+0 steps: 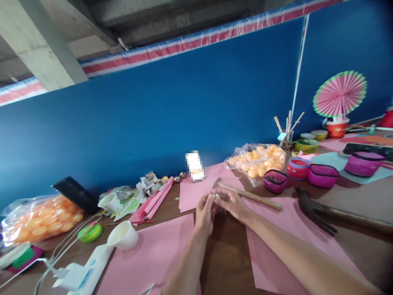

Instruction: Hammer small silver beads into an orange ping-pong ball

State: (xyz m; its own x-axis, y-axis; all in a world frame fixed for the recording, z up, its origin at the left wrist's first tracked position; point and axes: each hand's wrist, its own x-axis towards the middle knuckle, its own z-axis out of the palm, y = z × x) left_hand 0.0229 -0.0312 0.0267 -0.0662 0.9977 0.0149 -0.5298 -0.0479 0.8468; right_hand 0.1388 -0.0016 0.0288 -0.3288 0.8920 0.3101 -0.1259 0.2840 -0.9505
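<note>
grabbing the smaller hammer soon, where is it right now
In the head view, the smaller hammer lies right of centre, just beyond the right hand, its head over pink paper, its handle left of the larger claw hammer.

Left of the hands (pixel 232 203) lie a cup (pixel 127 237) and power strip (pixel 98 262), right of them a claw hammer (pixel 336 213)

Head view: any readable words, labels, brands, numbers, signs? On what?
None readable.
Power strip: blue markings, too blurred.
Red pot under the paper fan: pale markings, too small.
Bright upright rectangle by the blue wall: pixelated.
Held shiny item: no text visible.
</note>
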